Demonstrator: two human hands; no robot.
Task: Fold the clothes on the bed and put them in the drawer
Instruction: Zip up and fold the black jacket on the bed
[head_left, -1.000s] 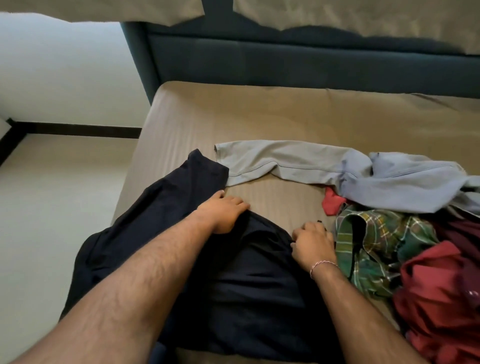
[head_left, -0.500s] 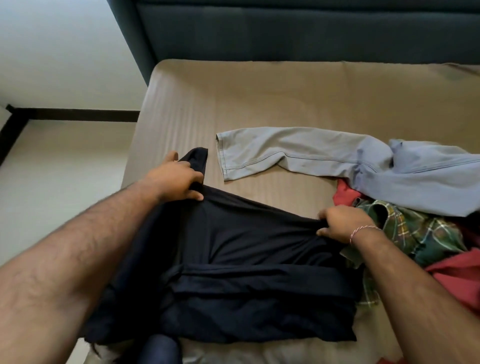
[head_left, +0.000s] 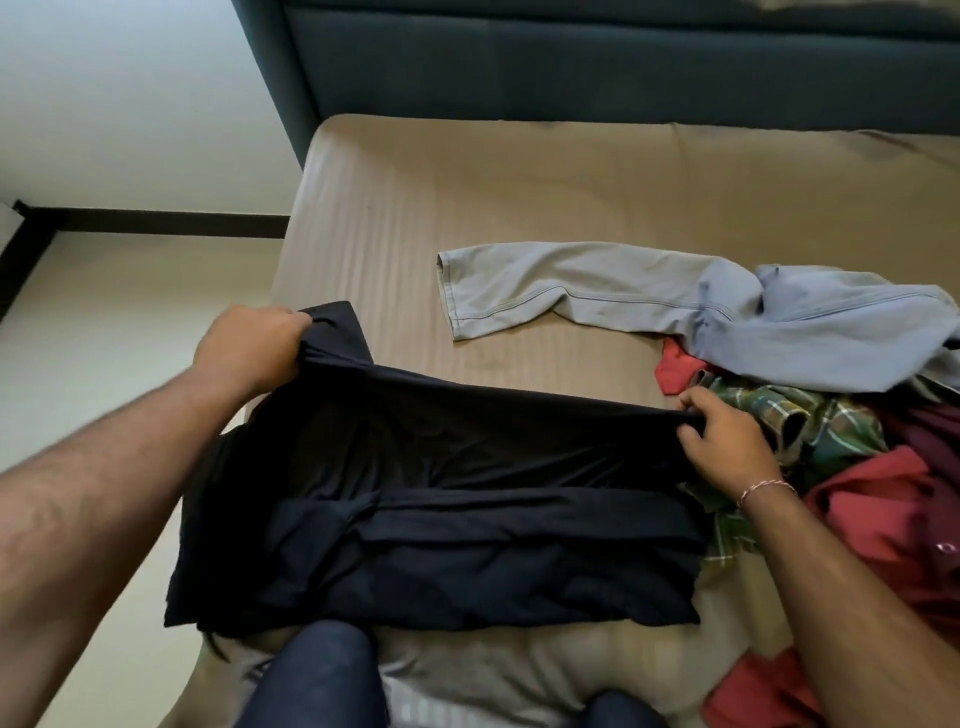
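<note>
Both grips pinch the far edge of the dark garment (head_left: 441, 499): my left hand (head_left: 249, 348) has its fingers curled round a bunched corner at the left, and my right hand (head_left: 727, 436) nips the opposite corner between thumb and fingers, a thin bracelet (head_left: 768, 487) on that wrist. I hold the two corners apart so the edge between them runs taut and straight, lifted a little off the bed (head_left: 519, 182), which as I judge it lets the cloth come over in a clean fold rather than a rumple. Nearer to me the same garment lies already doubled on the sheet in a flat band, so this looks like a further fold toward my knees (head_left: 317, 675), not the first. Beyond it a pale grey-blue garment (head_left: 649, 296) sprawls with one long part stretched leftward, not yet folded. Just beside my right hand sits the heap waiting its turn: a green plaid shirt (head_left: 810, 421), touching the dark cloth's right end, with red clothes (head_left: 878, 509) and a maroon piece (head_left: 930, 426) crowded against it. A dark headboard (head_left: 571, 67) closes the far side. No drawer shows here, so putting away is well off.
</note>
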